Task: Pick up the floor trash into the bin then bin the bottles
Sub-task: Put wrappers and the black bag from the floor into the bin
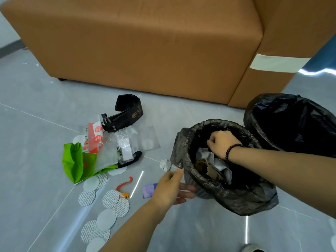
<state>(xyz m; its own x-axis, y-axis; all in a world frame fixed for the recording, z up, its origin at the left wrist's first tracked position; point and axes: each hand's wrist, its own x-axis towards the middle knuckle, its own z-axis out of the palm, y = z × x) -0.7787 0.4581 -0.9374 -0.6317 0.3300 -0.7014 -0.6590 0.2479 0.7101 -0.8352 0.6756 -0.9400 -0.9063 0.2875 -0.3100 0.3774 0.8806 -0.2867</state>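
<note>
Filling the far side of the view, a tan upholstered sofa [145, 42] stands on the grey tiled floor [36, 115], its front edge leaving an open strip of floor before the litter. A large black plastic bag [294, 122] gapes at the right, touching the small round bin lined with a black bag [227, 195] just in front of it. The bin holds crumpled paper and brown scraps. The left hand [169, 190] steadies the bin's near rim, thumb and fingers pinching the liner edge. The right hand [221, 143], a dark bead bracelet [232, 150] at its wrist, reaches inside the bin with fingers curled; whether they hold anything I cannot tell. Left of the bin lies a heap: green paper bag [74, 162], clear plastic wrappers [125, 142], black coffee-cup carrier [127, 113], red-and-white packet [94, 135]. Round white foil seals [107, 210] trail toward the near edge. A crumpled white paper ball [165, 165] sits just beside the bin.
</note>
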